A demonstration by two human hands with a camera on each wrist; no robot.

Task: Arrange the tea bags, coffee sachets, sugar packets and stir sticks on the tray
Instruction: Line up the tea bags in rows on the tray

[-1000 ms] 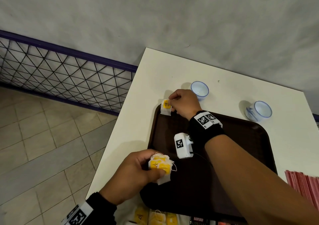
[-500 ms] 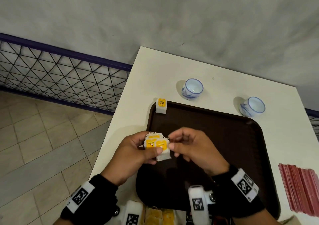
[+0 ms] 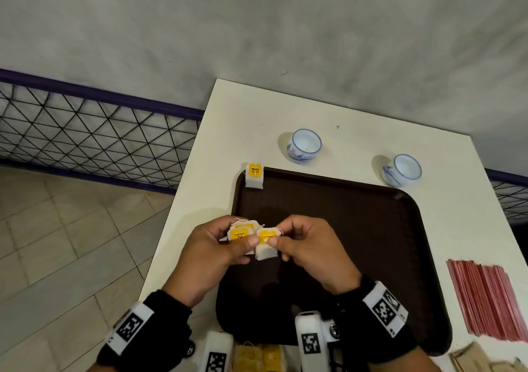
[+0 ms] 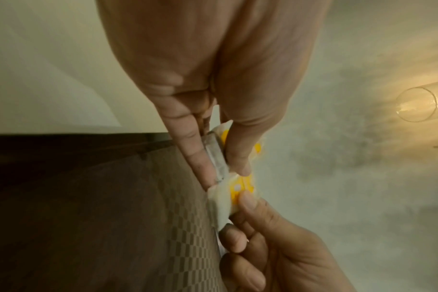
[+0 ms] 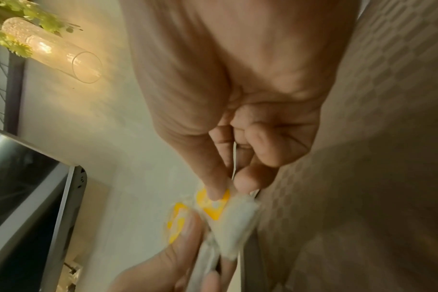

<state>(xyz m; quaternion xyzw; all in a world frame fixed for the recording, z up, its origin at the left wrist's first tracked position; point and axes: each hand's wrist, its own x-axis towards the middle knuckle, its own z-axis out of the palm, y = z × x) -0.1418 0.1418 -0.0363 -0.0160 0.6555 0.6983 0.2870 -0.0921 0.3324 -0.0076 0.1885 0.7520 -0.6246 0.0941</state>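
A dark brown tray [image 3: 371,229] lies on the white table. One tea bag with a yellow tag [image 3: 254,175] lies on the tray's far left corner. My left hand [image 3: 217,246] grips a small stack of tea bags [image 3: 239,233] above the tray's left edge. My right hand [image 3: 297,243] pinches one tea bag [image 3: 267,243] from that stack between thumb and forefinger. The left wrist view shows the stack [image 4: 216,158] edge-on in my left hand [image 4: 225,150] with the pinched tea bag [image 4: 234,189] beside it. The right wrist view shows the same pinch on the tea bag [image 5: 215,205].
Two blue-and-white cups [image 3: 304,145] [image 3: 403,169] stand behind the tray. A pile of red sachets [image 3: 485,297] lies right of the tray, with brown packets [image 3: 480,359] nearer me. More tea bags [image 3: 260,357] lie at the near edge. A railing [image 3: 94,132] and a tiled floor are to the left.
My right hand left a tea bag on the tray's far left corner, came back to the left hand's stack, and now pinches another tea bag, drawing it slightly right.
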